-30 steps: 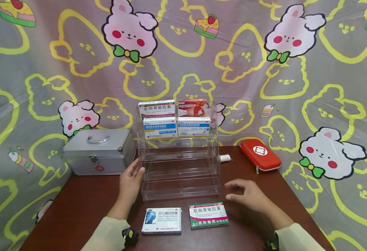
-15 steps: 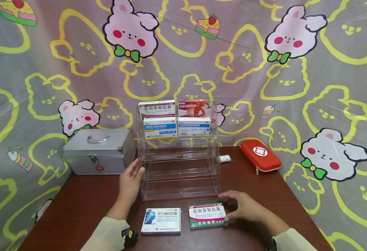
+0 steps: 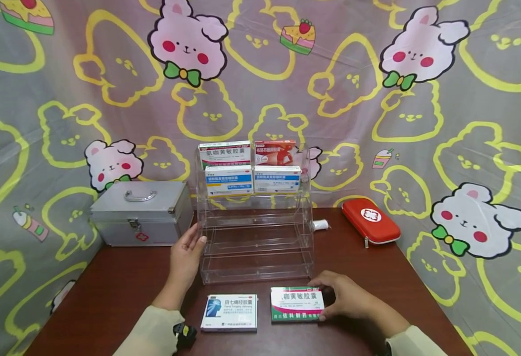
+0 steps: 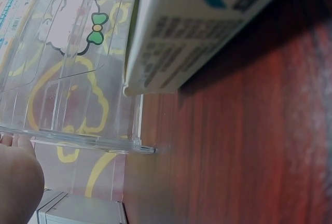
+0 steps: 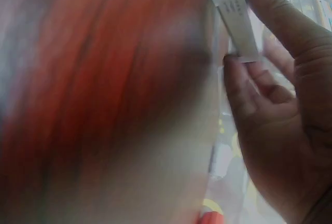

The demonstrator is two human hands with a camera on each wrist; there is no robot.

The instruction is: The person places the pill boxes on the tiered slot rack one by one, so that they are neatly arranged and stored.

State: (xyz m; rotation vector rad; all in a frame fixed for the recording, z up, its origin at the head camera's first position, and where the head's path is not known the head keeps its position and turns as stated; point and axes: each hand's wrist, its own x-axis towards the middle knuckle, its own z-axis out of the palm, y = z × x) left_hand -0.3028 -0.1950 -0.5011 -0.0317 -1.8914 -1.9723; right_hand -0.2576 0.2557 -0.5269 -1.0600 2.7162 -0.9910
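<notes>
In the head view my right hand (image 3: 349, 299) pinches the right end of a green-and-white medicine box (image 3: 297, 304), thumb at the near edge and fingers at the far edge. The right wrist view shows the box's narrow end (image 5: 238, 24) between thumb and fingers. My left hand (image 3: 185, 254) rests its fingers against the left side of a clear stepped display rack (image 3: 256, 272). From the left wrist, the hand (image 4: 19, 180) appears outside the rack's side panel. A white-and-blue medicine box (image 3: 229, 312) lies flat in front of the rack, between my hands.
The rack's upper tiers hold a green-and-white box (image 3: 224, 155), a red box (image 3: 274, 153) and two blue-and-white boxes (image 3: 229, 182). A silver case (image 3: 140, 215) stands left, a red zip case (image 3: 370, 221) right. A white roll (image 3: 320, 225) lies behind the rack.
My right hand has moved left and taken hold of the green-and-white box, which has turned slightly and shifted. The left hand stays at the rack's side.
</notes>
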